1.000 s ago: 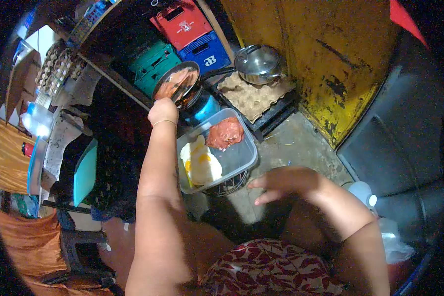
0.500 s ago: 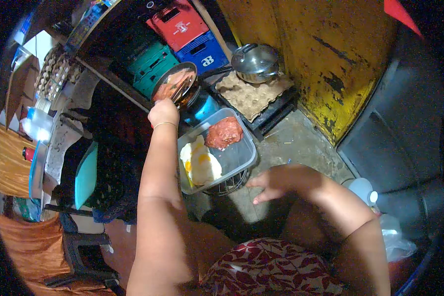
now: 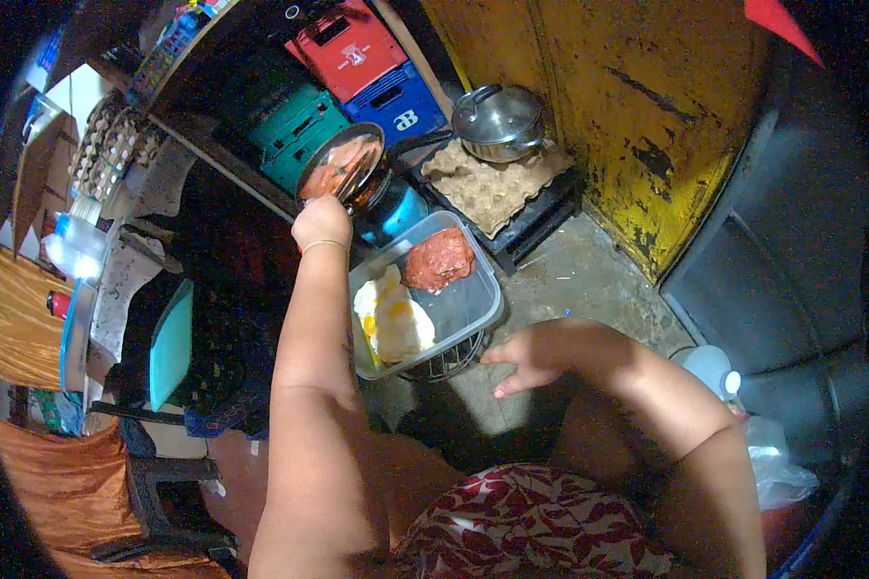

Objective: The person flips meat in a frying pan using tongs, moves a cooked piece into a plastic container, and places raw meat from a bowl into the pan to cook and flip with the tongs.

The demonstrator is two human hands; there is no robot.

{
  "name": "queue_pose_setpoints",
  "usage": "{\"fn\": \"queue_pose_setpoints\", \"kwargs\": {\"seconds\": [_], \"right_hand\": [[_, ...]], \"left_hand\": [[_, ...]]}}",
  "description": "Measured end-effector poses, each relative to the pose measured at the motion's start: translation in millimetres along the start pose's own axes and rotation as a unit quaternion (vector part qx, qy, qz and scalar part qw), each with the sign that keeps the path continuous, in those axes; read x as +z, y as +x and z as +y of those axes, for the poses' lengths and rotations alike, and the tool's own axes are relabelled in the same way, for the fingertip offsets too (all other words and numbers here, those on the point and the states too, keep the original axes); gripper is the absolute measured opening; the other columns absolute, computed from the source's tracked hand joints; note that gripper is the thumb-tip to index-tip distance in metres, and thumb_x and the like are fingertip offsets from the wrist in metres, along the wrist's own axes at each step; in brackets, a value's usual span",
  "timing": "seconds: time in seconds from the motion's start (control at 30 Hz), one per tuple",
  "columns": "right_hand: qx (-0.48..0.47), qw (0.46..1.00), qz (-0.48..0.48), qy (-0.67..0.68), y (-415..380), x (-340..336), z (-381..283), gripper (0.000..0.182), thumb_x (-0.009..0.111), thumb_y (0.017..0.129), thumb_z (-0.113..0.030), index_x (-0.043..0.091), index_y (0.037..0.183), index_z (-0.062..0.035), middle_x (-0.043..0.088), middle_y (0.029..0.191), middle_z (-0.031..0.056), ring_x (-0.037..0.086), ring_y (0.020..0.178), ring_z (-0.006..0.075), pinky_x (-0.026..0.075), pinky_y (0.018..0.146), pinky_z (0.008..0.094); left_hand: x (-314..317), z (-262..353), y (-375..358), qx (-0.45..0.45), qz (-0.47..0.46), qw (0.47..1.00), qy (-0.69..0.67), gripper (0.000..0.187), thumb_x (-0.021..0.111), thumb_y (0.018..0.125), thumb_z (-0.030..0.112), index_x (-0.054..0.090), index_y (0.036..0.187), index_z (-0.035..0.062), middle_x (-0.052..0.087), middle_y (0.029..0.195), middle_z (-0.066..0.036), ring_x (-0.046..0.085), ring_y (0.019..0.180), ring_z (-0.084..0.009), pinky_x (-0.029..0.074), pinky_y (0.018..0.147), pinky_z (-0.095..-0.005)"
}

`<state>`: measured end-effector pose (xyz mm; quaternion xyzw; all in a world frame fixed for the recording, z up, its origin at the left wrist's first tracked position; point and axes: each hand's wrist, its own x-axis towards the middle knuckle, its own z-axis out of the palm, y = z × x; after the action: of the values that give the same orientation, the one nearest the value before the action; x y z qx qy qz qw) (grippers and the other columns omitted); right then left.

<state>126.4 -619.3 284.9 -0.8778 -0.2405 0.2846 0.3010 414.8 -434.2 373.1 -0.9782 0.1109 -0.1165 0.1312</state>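
Observation:
My left hand (image 3: 321,224) is closed around the handle end of metal tongs (image 3: 358,178). Their tips reach into a round frying pan (image 3: 382,145), where flat reddish slices of meat (image 3: 342,166) lie. The pan sits over a small stove with a blue side (image 3: 396,212). Nearer to me is a clear plastic container (image 3: 463,328) with fried eggs (image 3: 393,317) on its left and a reddish pile of meat (image 3: 440,261) at its far end. My right hand (image 3: 518,361) hangs beside the container's near right corner, fingers apart, holding nothing.
The container rests on a dark wire stand (image 3: 446,365). A lidded steel pot (image 3: 498,124) and a cardboard egg tray (image 3: 492,188) occupy a low black stand. Red (image 3: 348,48), blue (image 3: 396,101) and green (image 3: 299,135) crates stand behind. A yellow panel (image 3: 628,125) borders the right.
My left hand and the tongs have shifted very slightly over the pan. My right hand, the container and its food look the same.

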Motion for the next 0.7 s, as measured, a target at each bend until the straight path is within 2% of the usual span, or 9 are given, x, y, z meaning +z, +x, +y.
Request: {"fn": "queue_pose_setpoints", "kwargs": {"seconds": [0.2,0.33,0.43,0.5,0.7], "right_hand": [[0.014,1.0,-0.014,0.001,-2.3,-4.3,-3.6,0.077,0.059,0.088,-0.057,0.042,0.145,-0.0083,0.052,0.138,0.0222,0.052,0.126,0.0379,0.04,0.107,0.045],[0.016,1.0,-0.021,0.007,-3.7,-7.9,-5.8,0.076,0.059,0.088,-0.058,0.041,0.146,-0.0106,0.051,0.14,0.0215,0.05,0.128,0.0375,0.039,0.108,0.045],[0.018,1.0,-0.011,0.012,-7.3,-8.4,-6.9,0.077,0.059,0.088,-0.058,0.041,0.146,-0.0107,0.05,0.141,0.021,0.049,0.129,0.0372,0.038,0.109,0.0447],[0.019,1.0,-0.014,0.018,-6.1,-7.4,-6.3,0.077,0.06,0.088,-0.057,0.041,0.146,-0.0099,0.05,0.141,0.0215,0.049,0.129,0.0372,0.038,0.109,0.0444],[0.018,0.999,-0.014,0.044,11.3,10.5,14.0,0.079,0.062,0.088,-0.054,0.04,0.145,-0.0057,0.05,0.14,0.0238,0.048,0.13,0.0371,0.037,0.11,0.0429]], "left_hand": [[0.9,-3.8,-2.7,-0.021,0.027,0.999,-0.03,0.03,0.046,0.093,0.013,0.071,0.108,0.0058,0.067,0.115,-0.02,0.068,0.102,-0.0343,0.056,0.085,-0.0439],[-4.6,-18.6,-3.3,-0.027,0.008,0.998,-0.047,0.029,0.046,0.093,0.013,0.069,0.109,0.005,0.066,0.115,-0.02,0.067,0.103,-0.0343,0.056,0.085,-0.0449],[-10.2,-37.5,-11.0,-0.04,0.048,0.997,-0.053,0.026,0.047,0.093,0.014,0.067,0.108,0.0065,0.066,0.113,-0.019,0.067,0.103,-0.0345,0.056,0.084,-0.0458],[-18.1,-53.4,-16.2,-0.034,0.06,0.997,-0.04,0.022,0.05,0.091,0.015,0.067,0.103,0.0074,0.068,0.106,-0.02,0.066,0.1,-0.0384,0.054,0.084,-0.0505],[-42.6,-88.6,-31.2,-0.033,0.03,0.999,0.027,0.024,0.051,0.09,0.012,0.071,0.103,0.01,0.068,0.111,-0.015,0.067,0.103,-0.0342,0.056,0.083,-0.0456]]}}
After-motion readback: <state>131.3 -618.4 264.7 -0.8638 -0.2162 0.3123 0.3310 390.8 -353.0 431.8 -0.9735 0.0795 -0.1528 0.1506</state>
